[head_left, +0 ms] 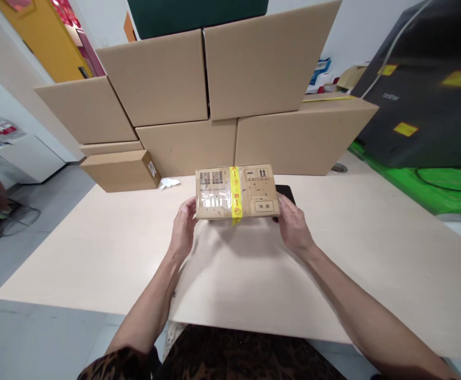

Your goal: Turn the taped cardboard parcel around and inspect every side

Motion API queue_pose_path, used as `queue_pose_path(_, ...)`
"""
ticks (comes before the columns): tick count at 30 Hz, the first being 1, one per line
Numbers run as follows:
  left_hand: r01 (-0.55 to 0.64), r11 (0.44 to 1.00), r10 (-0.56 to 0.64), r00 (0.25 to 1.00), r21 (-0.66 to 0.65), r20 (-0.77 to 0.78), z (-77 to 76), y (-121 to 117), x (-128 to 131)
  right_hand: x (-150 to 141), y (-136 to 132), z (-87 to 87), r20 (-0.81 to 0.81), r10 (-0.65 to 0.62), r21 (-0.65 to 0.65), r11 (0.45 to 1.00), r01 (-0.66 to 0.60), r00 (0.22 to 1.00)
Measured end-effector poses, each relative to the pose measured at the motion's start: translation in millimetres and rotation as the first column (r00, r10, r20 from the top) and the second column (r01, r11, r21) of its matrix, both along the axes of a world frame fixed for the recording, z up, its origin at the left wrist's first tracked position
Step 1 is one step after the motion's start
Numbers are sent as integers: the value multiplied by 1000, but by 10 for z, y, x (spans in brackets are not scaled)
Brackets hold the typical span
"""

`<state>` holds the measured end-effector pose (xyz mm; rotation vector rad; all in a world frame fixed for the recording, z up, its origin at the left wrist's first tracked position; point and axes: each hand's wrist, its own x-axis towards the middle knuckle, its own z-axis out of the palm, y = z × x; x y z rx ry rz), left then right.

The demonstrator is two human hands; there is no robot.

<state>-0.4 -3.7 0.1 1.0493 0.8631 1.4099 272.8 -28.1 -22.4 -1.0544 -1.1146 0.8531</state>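
Observation:
Between my two hands is a small brown cardboard box (256,192), with a strip of yellow tape down its middle and printed codes and symbols on the face turned towards me. My left hand (183,228) grips its left end, and my right hand (293,224) grips the right end. The fingertips are partly hidden behind the box. A shadow falls on the table below it, so it seems raised or tilted. Part of a flat black object (286,194) shows behind the box on the right.
Large cardboard boxes (186,148) are stacked along the back of the pale table (107,248), a dark green box (199,16) on top. A smaller carton (123,171) and a crumpled white tissue (169,182) lie at the left. A big dark case (424,105) stands on something green (396,182) at right.

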Motion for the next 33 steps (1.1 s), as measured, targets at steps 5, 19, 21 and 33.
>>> queue_pose_path(5, 1, 989, -6, 999, -149, -37, 25, -13, 1, -53, -50, 94, -53, -7, -82, 997, 3, 999)
queue_pose_path(19, 272, 923, -279, 960, -272, 15, -8, -118, 1, -173, -233, 268, -320, 164, -242, 938, -248, 933)
queue_pose_path(21, 292, 939, -291, 956, -181, 33, 22, -152, 8, -148, -259, 280, -272, 176, -155, 962, -223, 946)
queue_pose_path(33, 340, 932, -332, 940, 128, -76, 37, -153, -63, -127, -246, 190, -202, 216, 39, 976, -213, 955)
